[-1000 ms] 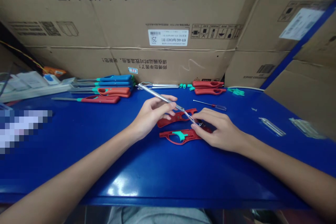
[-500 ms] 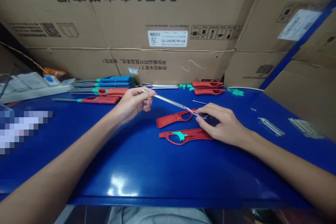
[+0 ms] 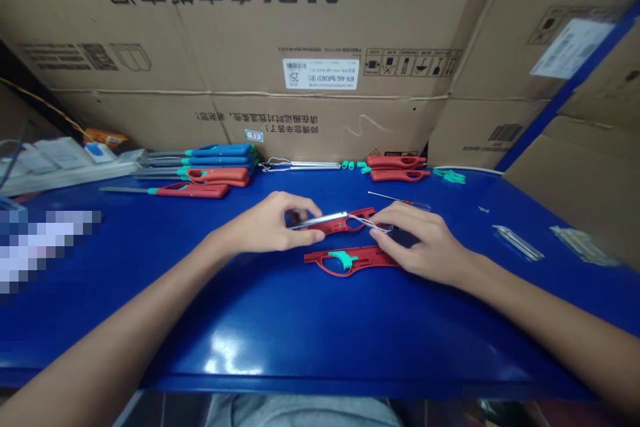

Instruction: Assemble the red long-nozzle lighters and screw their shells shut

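Observation:
My left hand (image 3: 273,225) is closed round a thin metal tube (image 3: 320,220), held low and nearly level over the blue table (image 3: 280,320). My right hand (image 3: 425,240) pinches the thin wires (image 3: 373,223) at the tube's right end. Under the tube lies a red plastic handle half (image 3: 345,223). A second red handle half with a teal trigger (image 3: 350,259) lies just in front, touching my right fingers.
Finished red and blue lighters (image 3: 210,163) lie at the back left. More metal tubes (image 3: 305,165), teal caps (image 3: 353,164), red handle halves (image 3: 397,167) and a small screwdriver (image 3: 400,200) lie behind. Clear parts (image 3: 517,241) sit at right. Cardboard boxes (image 3: 300,47) wall the back.
My left hand swung the tube out to the left and higher, then brought it back down and right, low over the rear red handle half. My right hand stayed at the wire end.

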{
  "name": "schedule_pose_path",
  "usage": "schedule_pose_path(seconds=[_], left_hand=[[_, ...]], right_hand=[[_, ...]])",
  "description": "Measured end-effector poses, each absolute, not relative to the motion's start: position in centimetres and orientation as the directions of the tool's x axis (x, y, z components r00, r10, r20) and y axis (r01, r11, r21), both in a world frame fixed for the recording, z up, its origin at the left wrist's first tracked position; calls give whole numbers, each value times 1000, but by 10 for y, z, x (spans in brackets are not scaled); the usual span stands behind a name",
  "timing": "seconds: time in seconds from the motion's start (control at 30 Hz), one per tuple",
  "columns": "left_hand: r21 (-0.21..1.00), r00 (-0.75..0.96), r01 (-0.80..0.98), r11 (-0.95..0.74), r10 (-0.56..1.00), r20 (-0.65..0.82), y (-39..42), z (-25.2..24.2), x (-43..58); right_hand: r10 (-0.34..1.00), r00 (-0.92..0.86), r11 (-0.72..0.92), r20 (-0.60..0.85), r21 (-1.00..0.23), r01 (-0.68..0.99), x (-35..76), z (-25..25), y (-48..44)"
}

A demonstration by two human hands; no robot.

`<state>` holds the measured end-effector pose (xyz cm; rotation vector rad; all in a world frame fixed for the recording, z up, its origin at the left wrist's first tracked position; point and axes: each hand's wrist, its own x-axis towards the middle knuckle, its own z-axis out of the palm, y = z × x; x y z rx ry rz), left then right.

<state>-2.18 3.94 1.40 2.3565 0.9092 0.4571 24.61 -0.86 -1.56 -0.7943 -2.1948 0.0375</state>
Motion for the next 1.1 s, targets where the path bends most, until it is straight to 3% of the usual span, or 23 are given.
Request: schedule_pose_path(seconds=[0.13,0.33,0.7,1.1], left_hand=[[534,766,502,-680,636,90,28,15,-14],[504,796,481,-717,598,92,21,12,-7],[503,832,406,-763,537,143,14,9,1],[518,753,415,-748,602,266,15,5,1]], right_hand=[[519,-532,834,669,-261,487,244,-17,-10],[480,-571,860,666,-229,456,243,-17,-11],[504,-581,854,639,-271,444,237,-18,-13],[521,-580,842,626,-266,470,240,-19,-13]])
